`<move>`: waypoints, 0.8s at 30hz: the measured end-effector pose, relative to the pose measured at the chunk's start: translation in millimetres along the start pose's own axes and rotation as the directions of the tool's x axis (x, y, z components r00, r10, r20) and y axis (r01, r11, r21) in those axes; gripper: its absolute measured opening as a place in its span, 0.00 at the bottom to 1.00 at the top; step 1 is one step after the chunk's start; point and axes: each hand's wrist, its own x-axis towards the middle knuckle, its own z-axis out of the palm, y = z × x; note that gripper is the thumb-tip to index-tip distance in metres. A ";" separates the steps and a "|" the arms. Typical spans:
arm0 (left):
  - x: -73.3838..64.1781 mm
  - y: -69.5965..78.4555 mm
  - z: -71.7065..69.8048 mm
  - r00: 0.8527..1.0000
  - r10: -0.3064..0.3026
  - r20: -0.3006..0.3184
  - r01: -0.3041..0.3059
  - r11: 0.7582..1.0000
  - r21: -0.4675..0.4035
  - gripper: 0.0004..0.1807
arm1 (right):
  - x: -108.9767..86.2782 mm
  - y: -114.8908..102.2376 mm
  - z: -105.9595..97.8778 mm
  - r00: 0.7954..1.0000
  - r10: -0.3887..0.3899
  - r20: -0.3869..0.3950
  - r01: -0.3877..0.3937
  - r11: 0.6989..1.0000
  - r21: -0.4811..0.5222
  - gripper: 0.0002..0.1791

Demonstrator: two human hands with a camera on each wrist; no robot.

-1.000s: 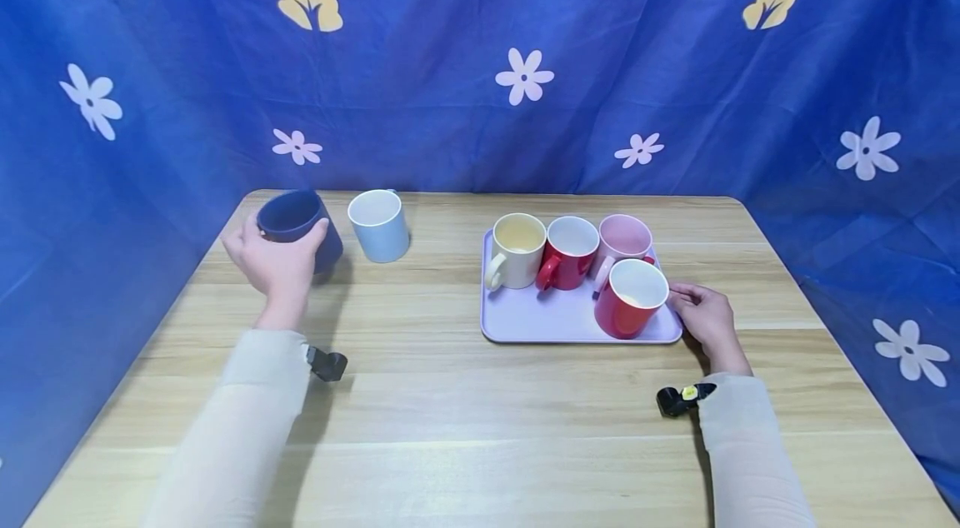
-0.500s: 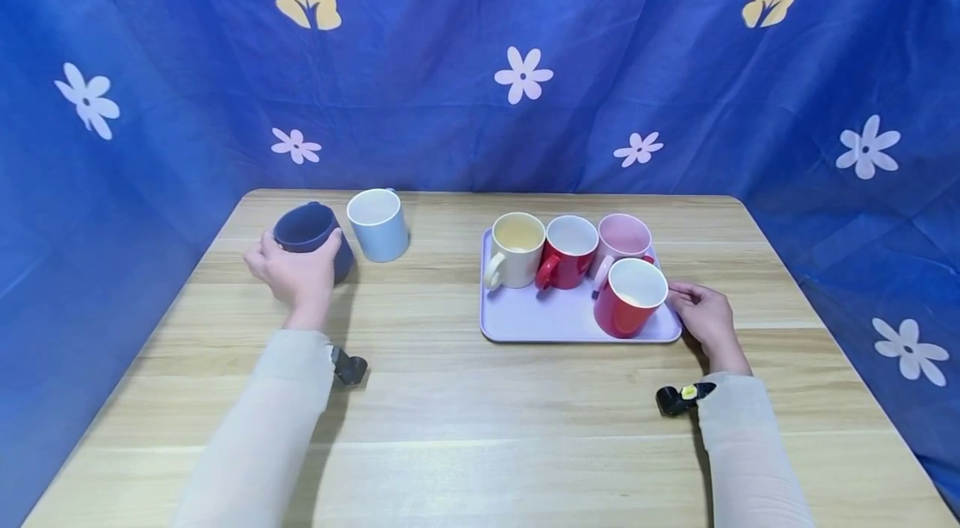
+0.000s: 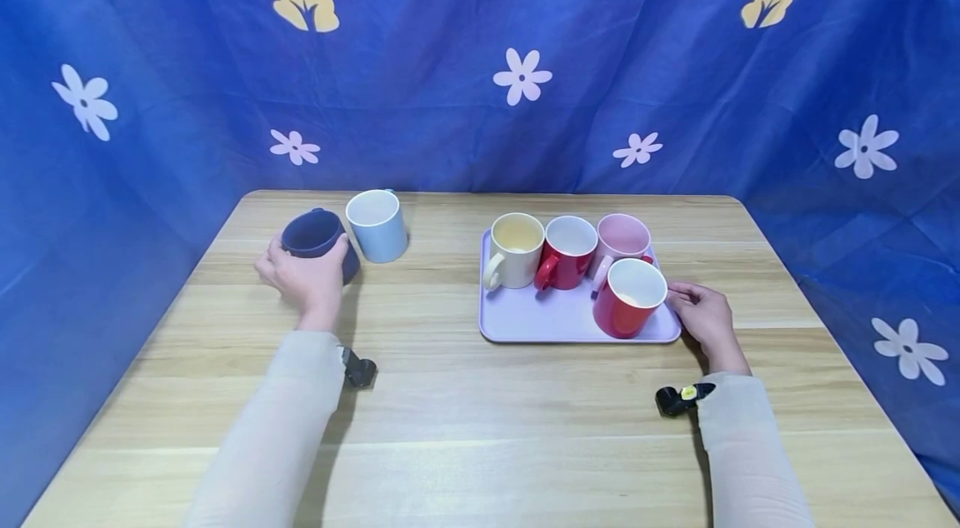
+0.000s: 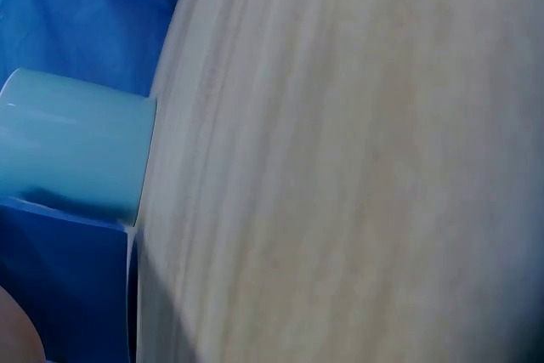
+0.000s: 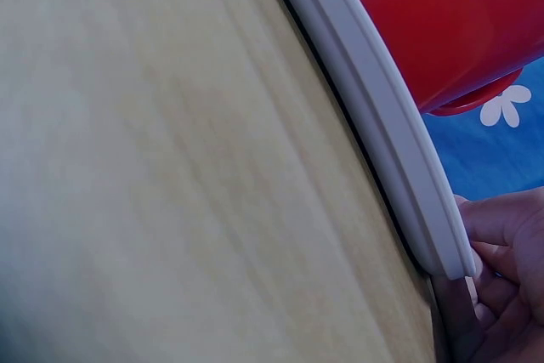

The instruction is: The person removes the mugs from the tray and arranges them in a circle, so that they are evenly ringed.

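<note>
My left hand (image 3: pixel 306 282) grips a dark blue mug (image 3: pixel 349 263) from the near side, thumb on its right and fingers on its left. The mug stands at or just above the table; in the left wrist view its blue wall (image 4: pixel 72 282) is close beside the light blue mug (image 4: pixel 76 146). My right hand (image 3: pixel 707 320) holds the right edge of a lilac tray (image 3: pixel 525 320). In the right wrist view its curled fingers (image 5: pixel 497 218) meet the tray's corner. On the tray are a cream mug (image 3: pixel 516 257), two red mugs, the nearer one (image 3: pixel 624 316) at front right, and a pink mug (image 3: pixel 624 241).
The light blue mug stands upright just right of the dark blue one, near the table's back edge. A blue curtain (image 3: pixel 435 95) with flower prints hangs behind and along both sides. Bare wooden table (image 3: pixel 487 428) lies in front of the tray and between the arms.
My left hand has carried the dark blue mug to the right and slightly nearer and lower, towards the light blue mug. My right hand and the tray have stayed put.
</note>
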 end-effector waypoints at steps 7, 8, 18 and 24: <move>-2.2 -0.6 4.2 1.000 0.017 -0.013 -0.018 1.000 -0.007 0.49 | 0.0 -1.9 0.0 1.000 -0.002 -0.004 0.002 1.000 0.010 0.20; -2.2 -0.9 4.8 1.000 0.019 -0.014 -0.019 1.000 -0.007 0.49 | -0.2 -2.1 -0.1 1.000 -0.001 -0.004 0.001 1.000 0.010 0.20; -7.5 -0.7 7.4 1.000 0.021 -0.006 -0.021 1.000 -0.004 0.50 | -1.2 -2.2 0.1 1.000 0.001 0.003 -0.001 1.000 0.005 0.20; -8.4 -2.0 7.9 1.000 0.027 0.000 -0.027 1.000 0.014 0.51 | -1.4 -1.7 -0.1 1.000 0.001 0.008 -0.001 1.000 0.008 0.20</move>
